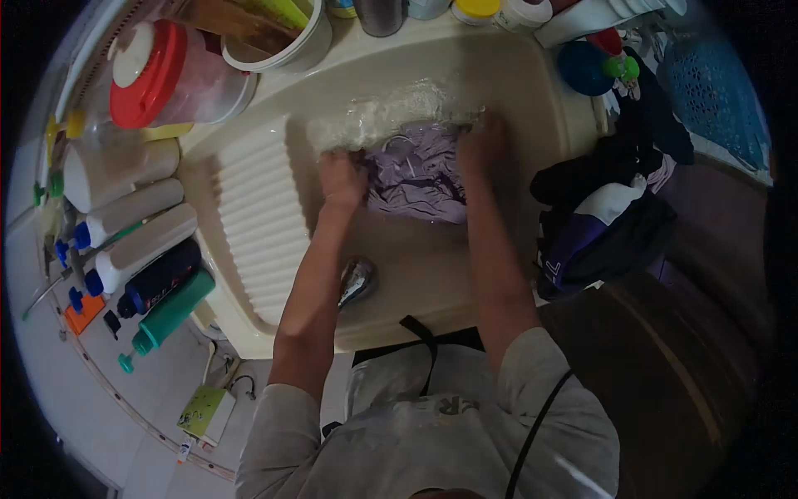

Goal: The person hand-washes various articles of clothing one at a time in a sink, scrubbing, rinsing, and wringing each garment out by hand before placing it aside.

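Note:
A crumpled light-purple garment (416, 187) lies wet in the basin of a beige laundry sink (399, 312). My left hand (342, 176) grips its left edge, fingers curled into the fabric. At the opposite edge, my right hand (482, 145) is closed on the cloth; its fingers are dim and slightly blurred. Splashing water (399, 112) is thrown up just beyond the garment. Nearer to me, a shiny metal faucet (357, 279) juts over the basin beside my left forearm.
A ribbed washboard (262, 216) forms the sink's left side. Several bottles (145, 229) line the left edge. A red-lidded container (154, 75) and a white tub (287, 54) stand at the back left. Dark clothes (615, 224) hang over the right edge, near a blue basket (715, 91).

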{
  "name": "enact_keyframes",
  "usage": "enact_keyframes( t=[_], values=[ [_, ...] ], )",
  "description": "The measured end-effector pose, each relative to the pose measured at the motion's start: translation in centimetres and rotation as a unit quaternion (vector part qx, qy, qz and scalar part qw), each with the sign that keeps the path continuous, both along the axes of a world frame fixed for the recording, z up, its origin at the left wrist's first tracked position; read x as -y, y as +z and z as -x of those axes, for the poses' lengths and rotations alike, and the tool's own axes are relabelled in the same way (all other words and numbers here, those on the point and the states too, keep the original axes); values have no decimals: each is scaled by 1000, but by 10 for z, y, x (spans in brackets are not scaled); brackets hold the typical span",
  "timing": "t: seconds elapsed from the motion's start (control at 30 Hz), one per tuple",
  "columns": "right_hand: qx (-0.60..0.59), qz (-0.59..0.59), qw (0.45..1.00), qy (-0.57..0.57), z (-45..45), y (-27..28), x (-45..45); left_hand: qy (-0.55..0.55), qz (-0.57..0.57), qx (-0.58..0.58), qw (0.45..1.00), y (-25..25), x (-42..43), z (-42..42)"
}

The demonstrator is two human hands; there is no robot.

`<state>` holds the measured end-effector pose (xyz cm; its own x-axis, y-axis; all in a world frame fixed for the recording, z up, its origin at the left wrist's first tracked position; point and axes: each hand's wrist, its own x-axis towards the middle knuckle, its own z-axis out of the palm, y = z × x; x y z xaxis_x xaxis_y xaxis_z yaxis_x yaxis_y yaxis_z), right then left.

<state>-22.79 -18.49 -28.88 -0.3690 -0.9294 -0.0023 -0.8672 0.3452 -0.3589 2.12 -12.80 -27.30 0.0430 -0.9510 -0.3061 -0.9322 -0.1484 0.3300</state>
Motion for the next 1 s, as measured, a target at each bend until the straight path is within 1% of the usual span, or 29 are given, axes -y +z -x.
enact_keyframes(
  t=[0.03, 0.07, 0.1, 0.13, 0.17, 0.2, 0.23, 0.27, 0.3, 0.33, 0.37, 0.4, 0.43, 0.47, 0.53, 0.57, 0.6, 0.63, 0.67, 0.7, 0.73, 0.77, 0.8, 0.83, 0.87, 0.9, 0.93, 0.97, 1.0],
  values=[
    [89, -79, 989, -87, -2, 6, 5, 75, -47, -44, 995, 2, 3, -6],
    [91, -81, 988, -90, -7, 9, 3, 73, -49, -41, 995, 5, -1, -5],
    [19, -35, 993, 111, -16, 12, -3, 139, 28, -62, 988, 18, -11, -4],
    [-52, 14, 950, 308, -27, 17, -7, 204, 106, -82, 970, 27, -17, -3],
    [-49, 14, 950, 310, -39, 21, -9, 205, 106, -79, 970, 31, -18, 2],
    [51, -89, 928, 357, -52, 30, -9, 133, 148, -116, 973, 33, -20, 10],
    [148, -191, 885, 398, -58, 35, -9, 61, 189, -152, 968, 36, -20, 18],
    [149, -192, 883, 401, -58, 37, -11, 51, 107, -149, 982, 40, -20, 22],
    [120, -247, 886, 374, -56, 39, -13, 54, 105, -148, 982, 46, -15, 21],
    [88, -297, 886, 345, -52, 41, -11, 103, -69, -88, 988, 51, -6, 19],
    [87, -297, 886, 347, -44, 44, -6, 149, -240, -26, 959, 54, -1, 17],
    [49, -389, 861, 325, -33, 49, 2, 107, -225, -1, 969, 44, -10, 8],
    [11, -478, 825, 300, -23, 50, 6, 111, -225, -2, 968, 42, -13, 4],
    [10, -479, 823, 304, -13, 46, 0, 111, -223, 4, 968, 39, -15, 0],
    [-15, -295, 934, 200, 0, 43, -19, 111, -222, 8, 969, 33, -19, -5],
    [-16, -296, 934, 199, -2, 44, -24, 72, -158, 6, 985, 28, -20, -7],
    [14, -222, 949, 224, -15, 60, -25, 32, -93, 5, 995, 24, -22, -7],
    [43, -146, 957, 246, -28, 73, -28, 32, -94, 4, 995, 21, -24, -4],
    [107, -243, 931, 251, -42, 79, -34, 53, -54, -62, 995, 19, -26, 2],
    [106, -244, 931, 251, -42, 75, -42, 75, -14, -128, 989, 18, -28, 5],
    [67, -284, 932, 216, -43, 66, -53, 75, -14, -128, 989, 17, -29, 3],
    [30, -322, 929, 179, -43, 58, -59, 108, -6, -164, 981, 17, -29, -2],
    [24, -345, 920, 183, -36, 60, -58, 142, 2, -198, 970, 19, -30, -7],
    [26, -345, 920, 183, -27, 58, -62, 142, 1, -196, 970, 31, -31, -11],
    [62, -337, 916, 208, -17, 52, -66, 177, -35, -316, 931, 45, -32, -15],
    [97, -326, 911, 232, -7, 47, -68, 207, -70, -432, 875, 64, -31, -17],
    [97, -326, 912, 231, 3, 46, -70, 206, -70, -432, 875, 85, -31, -16],
    [180, -227, 919, 265, 13, 46, -72, 220, -125, -503, 827, 109, -32, -13],
    [259, -125, 911, 295, 18, 46, -73, 231, -179, -569, 769, 128, -31, -11]
  ],
)
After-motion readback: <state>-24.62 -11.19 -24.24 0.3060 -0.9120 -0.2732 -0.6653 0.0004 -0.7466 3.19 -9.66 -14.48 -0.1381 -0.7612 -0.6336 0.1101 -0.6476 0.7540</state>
